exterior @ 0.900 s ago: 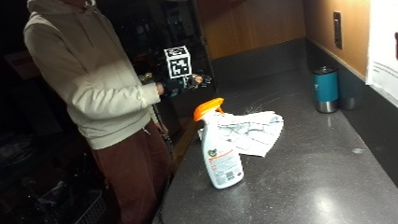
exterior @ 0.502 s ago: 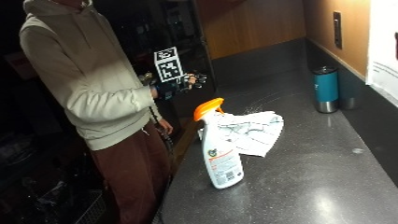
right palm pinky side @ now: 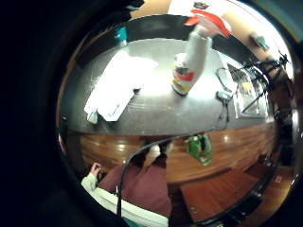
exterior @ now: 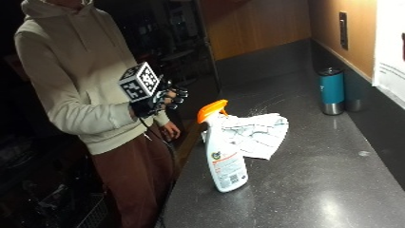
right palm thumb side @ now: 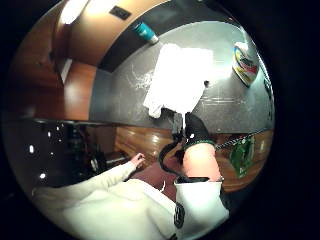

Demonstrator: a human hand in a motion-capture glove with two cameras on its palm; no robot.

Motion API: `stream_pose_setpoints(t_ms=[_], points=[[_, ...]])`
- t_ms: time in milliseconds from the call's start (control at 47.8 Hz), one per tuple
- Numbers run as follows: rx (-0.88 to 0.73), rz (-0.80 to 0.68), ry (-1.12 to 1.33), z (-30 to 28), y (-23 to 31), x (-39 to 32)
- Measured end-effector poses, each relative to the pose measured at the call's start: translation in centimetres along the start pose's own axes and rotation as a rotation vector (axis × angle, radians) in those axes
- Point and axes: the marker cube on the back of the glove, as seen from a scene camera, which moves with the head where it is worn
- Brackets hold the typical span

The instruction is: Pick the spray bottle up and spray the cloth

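Spray bottle (exterior: 223, 152), white with an orange trigger head, standing upright near the front edge of the dark countertop (exterior: 303, 190). Its long axis is vertical; the nozzle appears to point away from the cloth, toward the person's side of the counter, though the exact heading is hard to tell. Just behind the bottle, and partly hidden by its head in the outside view, lies the cloth (exterior: 256, 135), a white towel spread flat with one end close to the counter's edge. Bottle and cloth sit near each other; whether they touch cannot be told.

Gloved right hand (exterior: 158, 97), raised in front of the person's chest, off the counter and well apart from the bottle. Its fingers are loosely curled and hold nothing. The bottle lies forward of and below the hand, across the counter's edge; the palm views confirm this, showing bottle (right palm pinky side: 191, 59) and cloth (right palm pinky side: 116, 85) together on the counter at a distance. The bare hand (exterior: 171, 130) hangs by the hip, below the gloved one and no farther from the bottle.

Judged step: reach not yet made. The coming move would carry the gloved hand down and outward to the bottle's upright neck.

A teal travel mug (exterior: 331, 91) stands by the back wall, well clear.
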Motion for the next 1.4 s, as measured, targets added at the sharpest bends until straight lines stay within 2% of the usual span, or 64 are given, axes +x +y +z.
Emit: stream_pose_setpoints(t_ms=[335, 607, 774, 921, 1004, 1109, 1193, 1402], points=[[0.177, 0.192, -0.082, -0.9, 5.1, 6.3], [0.361, 0.241, -0.109, -2.5, 7.5, 12.5], [0.443, 0.328, -0.228, -2.5, 8.8, 15.7], [0.463, 0.397, -0.345, -2.1, 9.4, 18.3], [0.365, 0.398, -0.434, -1.8, 10.6, 19.4], [0.571, 0.439, -0.439, -1.0, 9.9, 21.7], [0.667, 0.499, -0.449, -1.0, 9.9, 23.4], [0.648, 0.619, -0.467, -1.5, 10.9, 27.2]])
